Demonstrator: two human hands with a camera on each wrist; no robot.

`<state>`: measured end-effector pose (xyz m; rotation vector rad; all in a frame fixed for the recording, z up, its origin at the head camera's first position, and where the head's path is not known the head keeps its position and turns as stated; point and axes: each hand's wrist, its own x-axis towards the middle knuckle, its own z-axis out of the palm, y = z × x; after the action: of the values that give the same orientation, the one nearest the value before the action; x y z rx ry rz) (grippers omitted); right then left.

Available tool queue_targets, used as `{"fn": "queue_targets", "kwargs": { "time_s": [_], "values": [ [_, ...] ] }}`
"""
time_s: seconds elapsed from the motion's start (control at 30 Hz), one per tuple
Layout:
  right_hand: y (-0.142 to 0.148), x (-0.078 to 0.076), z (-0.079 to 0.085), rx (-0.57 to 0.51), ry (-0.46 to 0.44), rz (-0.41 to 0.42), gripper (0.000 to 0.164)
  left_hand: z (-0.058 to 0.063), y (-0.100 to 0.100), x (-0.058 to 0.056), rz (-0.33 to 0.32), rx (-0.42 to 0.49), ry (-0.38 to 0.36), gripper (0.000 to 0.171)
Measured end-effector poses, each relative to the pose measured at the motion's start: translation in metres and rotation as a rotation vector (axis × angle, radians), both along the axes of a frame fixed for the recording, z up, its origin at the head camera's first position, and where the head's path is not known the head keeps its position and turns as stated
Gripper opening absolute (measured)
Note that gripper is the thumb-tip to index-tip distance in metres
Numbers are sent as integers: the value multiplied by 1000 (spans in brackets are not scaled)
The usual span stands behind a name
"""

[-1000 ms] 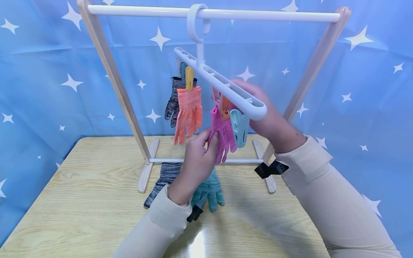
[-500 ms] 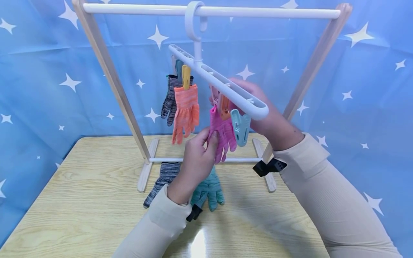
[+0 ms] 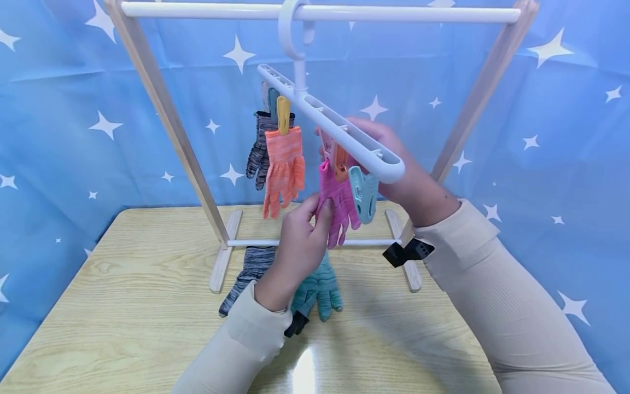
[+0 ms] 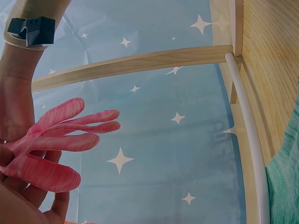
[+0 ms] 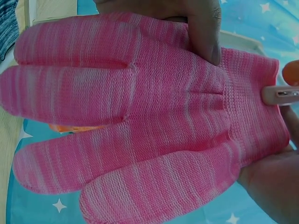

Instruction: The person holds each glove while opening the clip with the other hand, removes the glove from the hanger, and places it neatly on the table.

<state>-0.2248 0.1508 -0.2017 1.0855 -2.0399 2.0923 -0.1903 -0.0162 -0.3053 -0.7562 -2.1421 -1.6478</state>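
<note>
The pink glove (image 3: 339,202) hangs cuff up near the middle of the head view, under the near half of a white hanger (image 3: 325,123). The left hand (image 3: 302,235), at the glove's 8 o'clock, has thumb and fingers clamped on its edge. The right hand (image 3: 394,145), between 1 and 2 o'clock from the glove, is behind the hanger; its fingers are mostly hidden, so I cannot tell whether they are apart or together. A pink peg (image 3: 327,143) bites the cuff, with an orange peg (image 3: 340,164) just beside it at 5 o'clock. A light blue peg (image 3: 364,194) hangs at the glove's 3 o'clock. Toward 10 o'clock, an orange glove (image 3: 283,158) dangles from a yellow peg (image 3: 283,115), partly covering a dark striped glove (image 3: 258,148). The hanger hooks over a white rail (image 3: 394,13) at 12 o'clock. On the desk (image 3: 147,306), a green glove (image 3: 322,287) lies toward 6 o'clock and a grey glove (image 3: 251,273) toward 8, both partly hidden by the left arm.
</note>
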Motion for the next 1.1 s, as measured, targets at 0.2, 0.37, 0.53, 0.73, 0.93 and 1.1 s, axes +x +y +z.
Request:
{"fn": "queue_targets", "kwargs": {
  "time_s": [0.2,0.37,0.53,0.73,0.93,1.1],
  "values": [
    [0,-1,1,5,31,22,33,0,-1,-1,7,3,7,27],
    [1,-2,3,24,24,26,44,1,0,-2,1,0,5,26],
    [0,-1,6,78,22,-3,30,1,0,-3,12,-7,10,25],
    [-2,1,8,150,79,-64,22,1,0,-3,16,-10,15,25],
    [-2,3,7,163,60,-103,30,0,1,-3,14,-14,17,24],
    [-2,2,7,153,72,-87,27,0,1,-2,12,-12,12,25]
  ]
}}
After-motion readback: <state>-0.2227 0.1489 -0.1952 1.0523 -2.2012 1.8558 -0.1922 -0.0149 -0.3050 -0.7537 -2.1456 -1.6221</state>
